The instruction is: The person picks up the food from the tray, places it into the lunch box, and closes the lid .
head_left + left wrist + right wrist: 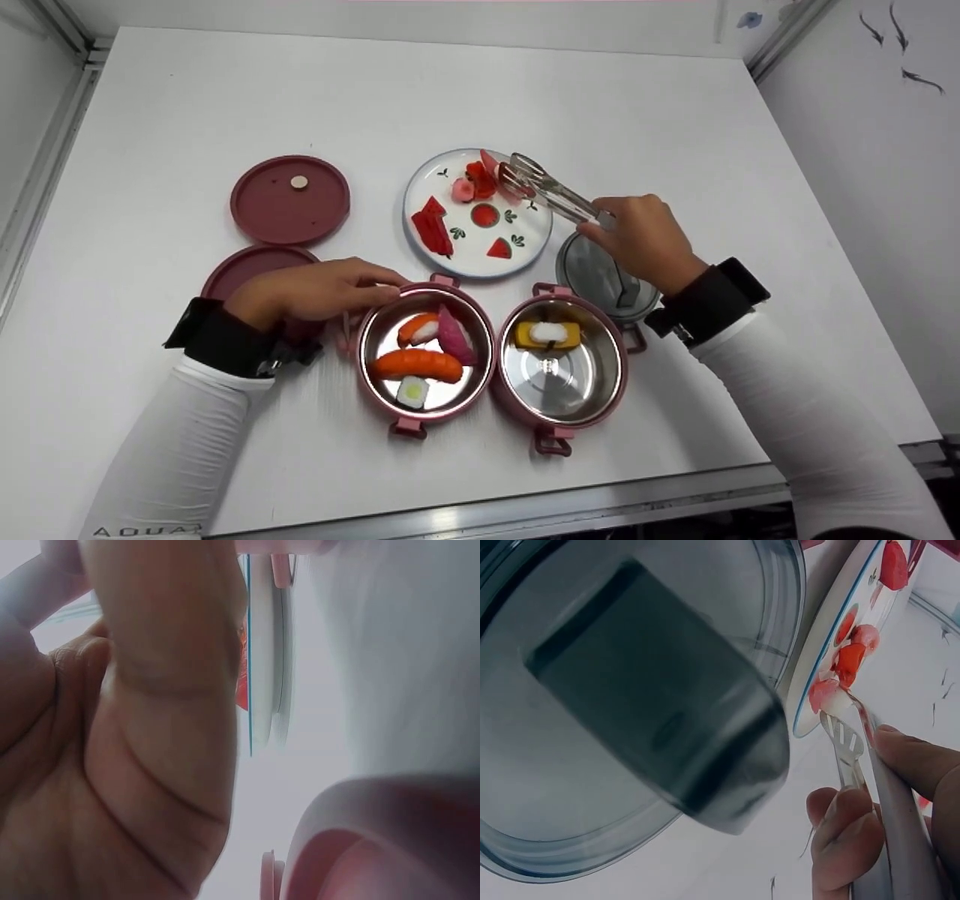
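Note:
My left hand [330,289] rests at the upper left rim of the left pink pot [474,391], fingers stretched out. In that pot lie toy sushi pieces: a long orange one [417,365], a magenta one [454,337], a smaller orange-and-white one [417,330] and a white roll [412,392]. My right hand [646,236] grips metal tongs [562,198] between thumb and fingers. Their tips meet a pink-and-white piece [826,696] at the plate's upper right edge. Red and pink pieces [480,180] lie beside it on the white watermelon-print plate [480,251].
Right of the left pot stands a second pink pot [547,390] with a yellow-and-white piece [548,334] inside. A grey translucent lid [589,262] lies under my right hand. Two dark red lids [281,210] are at the left, one partly covered by my left forearm.

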The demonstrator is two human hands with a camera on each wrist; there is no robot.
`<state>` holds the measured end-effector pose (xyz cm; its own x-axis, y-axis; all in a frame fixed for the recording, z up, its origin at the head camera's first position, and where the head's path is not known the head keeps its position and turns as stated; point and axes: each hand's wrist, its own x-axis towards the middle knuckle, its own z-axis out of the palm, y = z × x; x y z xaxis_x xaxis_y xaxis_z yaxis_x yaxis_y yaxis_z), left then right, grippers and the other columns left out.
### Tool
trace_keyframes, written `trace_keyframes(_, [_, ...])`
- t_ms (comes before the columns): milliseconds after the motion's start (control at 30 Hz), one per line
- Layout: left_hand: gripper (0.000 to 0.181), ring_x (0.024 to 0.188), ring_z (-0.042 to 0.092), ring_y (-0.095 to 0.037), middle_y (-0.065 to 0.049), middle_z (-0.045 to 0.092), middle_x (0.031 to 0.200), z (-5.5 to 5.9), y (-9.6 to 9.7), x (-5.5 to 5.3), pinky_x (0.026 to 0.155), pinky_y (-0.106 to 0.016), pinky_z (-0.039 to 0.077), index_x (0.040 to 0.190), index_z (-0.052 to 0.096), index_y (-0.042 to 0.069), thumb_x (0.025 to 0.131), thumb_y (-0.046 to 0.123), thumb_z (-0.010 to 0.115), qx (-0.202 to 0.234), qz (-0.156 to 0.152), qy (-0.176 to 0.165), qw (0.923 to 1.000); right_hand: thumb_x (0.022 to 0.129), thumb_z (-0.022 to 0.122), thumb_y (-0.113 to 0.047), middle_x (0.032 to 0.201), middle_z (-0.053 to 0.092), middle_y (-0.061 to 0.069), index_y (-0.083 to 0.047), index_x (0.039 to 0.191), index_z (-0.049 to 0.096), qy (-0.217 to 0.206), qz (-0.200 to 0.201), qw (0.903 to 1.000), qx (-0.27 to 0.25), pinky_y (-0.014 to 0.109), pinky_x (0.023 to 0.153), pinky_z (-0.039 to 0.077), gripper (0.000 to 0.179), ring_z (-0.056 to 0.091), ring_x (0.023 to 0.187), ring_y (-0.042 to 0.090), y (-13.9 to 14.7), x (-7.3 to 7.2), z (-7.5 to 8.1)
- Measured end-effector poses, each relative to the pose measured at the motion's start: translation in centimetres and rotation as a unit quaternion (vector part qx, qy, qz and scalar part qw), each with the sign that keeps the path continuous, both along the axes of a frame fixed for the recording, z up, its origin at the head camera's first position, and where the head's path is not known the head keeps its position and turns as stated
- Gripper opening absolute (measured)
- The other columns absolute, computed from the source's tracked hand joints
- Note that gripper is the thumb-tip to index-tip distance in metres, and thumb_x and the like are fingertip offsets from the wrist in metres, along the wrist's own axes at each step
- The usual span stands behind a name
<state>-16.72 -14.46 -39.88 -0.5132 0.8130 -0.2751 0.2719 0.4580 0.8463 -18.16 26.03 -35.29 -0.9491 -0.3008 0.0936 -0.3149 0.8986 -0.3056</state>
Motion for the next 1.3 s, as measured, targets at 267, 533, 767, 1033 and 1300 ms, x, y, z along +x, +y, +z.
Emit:
trace_keyframes(267, [0.034, 0.104, 0.061, -0.016, 0.001, 0.068, 0.118, -0.2, 0.3, -0.1, 0.094, -0.026, 0.047, 0.136, 0.062, 0.024, 0.107, 0.032, 0.045, 0.003, -0.004, 0.002, 1.0, 0.093, 0.073, -0.024, 0.095, 0.076, 0.015, -0.001, 0.114, 0.073, 0.031, 0.008, 0.9993, -0.017, 0.034, 0.064, 0.042, 0.031, 0.055, 0.063, 0.02, 1.0, 1.3, 0.1])
trace_keyframes(533, [0.034, 0.093, 0.065, -0.016, -0.002, 0.069, 0.115, -0.2, 0.6, -0.3, 0.087, -0.024, 0.051, 0.135, 0.062, 0.023, 0.107, 0.033, 0.045, 0.005, -0.011, -0.01, 0.9999, 0.09, 0.076, -0.018, 0.097, 0.077, 0.012, -0.001, 0.111, 0.074, 0.093, 0.025, 0.9942, -0.048, 0.02, 0.065, 0.044, 0.028, 0.063, 0.069, 0.018, 2.9, 7.1, 1.8])
trace_keyframes(767, [0.035, 0.108, 0.06, -0.015, 0.002, 0.068, 0.12, 0.0, 0.9, -0.4, 0.094, -0.025, 0.048, 0.137, 0.061, 0.027, 0.107, 0.035, 0.045, -0.005, -0.018, 0.0, 0.9998, 0.079, 0.084, -0.006, 0.097, 0.077, 0.003, -0.008, 0.115, 0.075, 0.124, 0.035, 0.9885, -0.08, 0.005, 0.068, 0.045, 0.037, 0.067, 0.078, 0.006, 4.9, 15.5, 2.5])
trace_keyframes(1033, [0.035, 0.091, 0.068, -0.016, -0.002, 0.068, 0.12, -0.1, 0.5, -0.1, 0.08, -0.027, 0.056, 0.138, 0.06, 0.026, 0.107, 0.035, 0.045, -0.005, -0.002, -0.034, 0.9994, 0.068, 0.088, 0.002, 0.095, 0.077, 0.0, -0.015, 0.12, 0.074, 0.092, 0.048, 0.9902, -0.094, 0.008, 0.063, 0.048, 0.057, 0.065, 0.075, -0.005, 7.2, 21.7, 0.5])
trace_keyframes(1300, [0.036, 0.102, 0.062, -0.016, -0.002, 0.068, 0.12, 0.0, 0.0, 0.0, 0.087, -0.024, 0.05, 0.138, 0.061, 0.024, 0.107, 0.034, 0.045, -0.006, 0.002, 0.001, 1.0, 0.062, 0.091, 0.0, 0.085, 0.074, -0.006, -0.013, 0.115, 0.076, 0.105, 0.071, 0.9897, -0.065, 0.011, 0.054, 0.043, 0.057, 0.056, 0.064, -0.007, 8.6, 22.6, -0.4])
